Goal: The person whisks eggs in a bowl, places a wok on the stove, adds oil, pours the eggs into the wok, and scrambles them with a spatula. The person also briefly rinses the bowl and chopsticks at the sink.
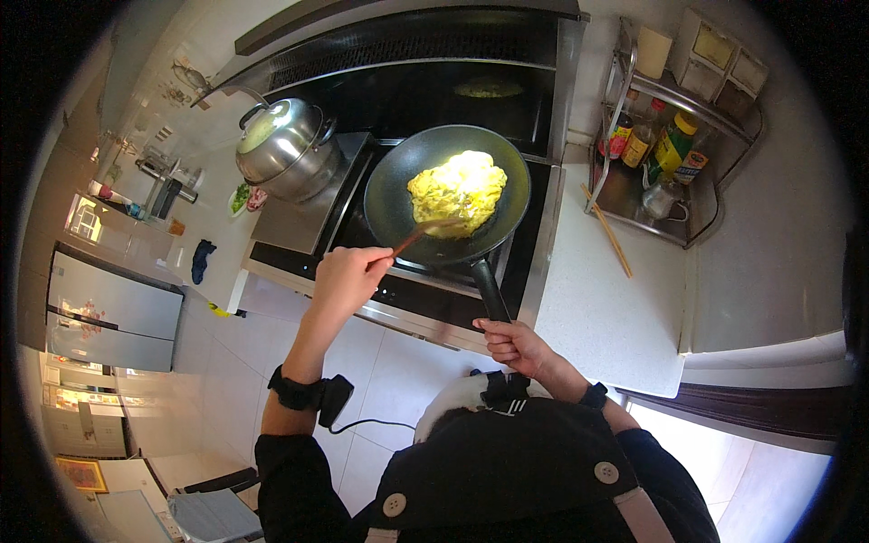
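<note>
A dark frying pan (391,185) sits on the black stove, with a yellow egg mass (453,192) cooking in its middle. My left hand (346,282) is closed round the thin handle of a brown wooden spatula (415,237). Its blade touches the near edge of the egg. At the end of the black pan handle (490,291), my right hand (518,346) has its fingers curled in a grip. The part of the handle inside my fist is hidden.
A lidded steel pot (288,154) stands left of the pan. Beyond it, a plate (243,201) holds something green and pink. On the right counter lie wooden chopsticks (612,237), beside a metal rack (697,231) with several bottles. A cable (373,421) hangs from my left wrist strap.
</note>
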A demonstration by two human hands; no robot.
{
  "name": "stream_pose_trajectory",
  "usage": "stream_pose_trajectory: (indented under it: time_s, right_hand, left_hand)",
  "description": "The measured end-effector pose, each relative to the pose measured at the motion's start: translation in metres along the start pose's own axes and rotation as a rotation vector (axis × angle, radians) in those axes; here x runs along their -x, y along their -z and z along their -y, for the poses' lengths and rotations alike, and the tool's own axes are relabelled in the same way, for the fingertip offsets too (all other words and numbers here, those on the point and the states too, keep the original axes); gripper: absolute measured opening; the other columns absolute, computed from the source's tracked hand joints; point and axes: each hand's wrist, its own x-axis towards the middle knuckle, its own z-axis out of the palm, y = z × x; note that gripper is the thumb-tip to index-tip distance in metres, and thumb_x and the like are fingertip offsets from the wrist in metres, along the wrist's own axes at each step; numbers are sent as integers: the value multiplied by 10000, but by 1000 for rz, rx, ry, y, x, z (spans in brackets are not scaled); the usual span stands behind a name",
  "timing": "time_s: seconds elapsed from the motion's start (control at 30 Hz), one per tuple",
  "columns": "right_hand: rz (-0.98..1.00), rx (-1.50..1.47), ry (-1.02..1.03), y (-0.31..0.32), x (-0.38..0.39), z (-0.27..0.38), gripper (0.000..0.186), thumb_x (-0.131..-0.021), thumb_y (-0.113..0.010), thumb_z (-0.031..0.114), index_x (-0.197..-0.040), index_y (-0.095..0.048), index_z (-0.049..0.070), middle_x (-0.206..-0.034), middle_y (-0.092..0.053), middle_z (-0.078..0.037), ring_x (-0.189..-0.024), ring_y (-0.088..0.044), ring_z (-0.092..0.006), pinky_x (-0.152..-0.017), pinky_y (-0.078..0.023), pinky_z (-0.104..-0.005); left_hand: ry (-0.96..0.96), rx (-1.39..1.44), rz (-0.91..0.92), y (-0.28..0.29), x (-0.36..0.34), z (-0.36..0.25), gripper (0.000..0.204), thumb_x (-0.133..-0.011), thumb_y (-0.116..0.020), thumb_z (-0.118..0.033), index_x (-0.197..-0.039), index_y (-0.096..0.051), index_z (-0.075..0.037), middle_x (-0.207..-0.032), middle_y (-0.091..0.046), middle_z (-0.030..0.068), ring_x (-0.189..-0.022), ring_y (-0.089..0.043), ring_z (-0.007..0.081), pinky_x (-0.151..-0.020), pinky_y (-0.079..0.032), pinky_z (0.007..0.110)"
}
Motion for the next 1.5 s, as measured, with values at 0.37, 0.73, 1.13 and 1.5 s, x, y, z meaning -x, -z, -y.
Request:
stream_pose_trajectory:
  time_s: [0.37, 0.73, 1.13, 1.5]
  right_hand:
    - [15, 22, 14, 0, 0, -1, 234, -953, -553, 180, -1125, -565, 21, -581, -277, 113, -456, -235, -4, -385, -170, -177]
    - [-5, 36, 18, -4, 2, 0, 204, -967, -526, 174, -1111, -544, 32, -573, -241, 105, -449, -208, -9, -385, -161, -182]
    - [-44, 42, 9, -5, 2, 2, 203, -963, -535, 172, -1106, -546, 29, -576, -260, 95, -448, -220, -13, -386, -168, -179]
    - [38, 2, 0, 1, 0, 0, 189, -967, -521, 165, -1101, -547, 33, -574, -261, 100, -445, -221, -10, -385, -163, -178]
  left_hand:
    - [534, 262, 265, 54, -66, 52, 259, -895, -533, -149, -847, -657, 73, -617, -662, 130, -338, -430, 105, -341, -336, 281]
    - [591, 833, 475, -9, -67, 91, 283, -907, -598, -233, -1032, -651, 15, -692, -635, 111, -375, -343, 50, -326, -200, 205]
    - [583, 998, 190, -29, -33, 87, 313, -878, -658, -225, -1070, -653, 21, -681, -609, 62, -393, -340, 33, -349, -204, 188]
    - [-360, -297, -37, -17, -44, -8, 288, -815, -675, -209, -1065, -650, -67, -687, -652, 116, -622, -657, 259, -543, -496, 344]
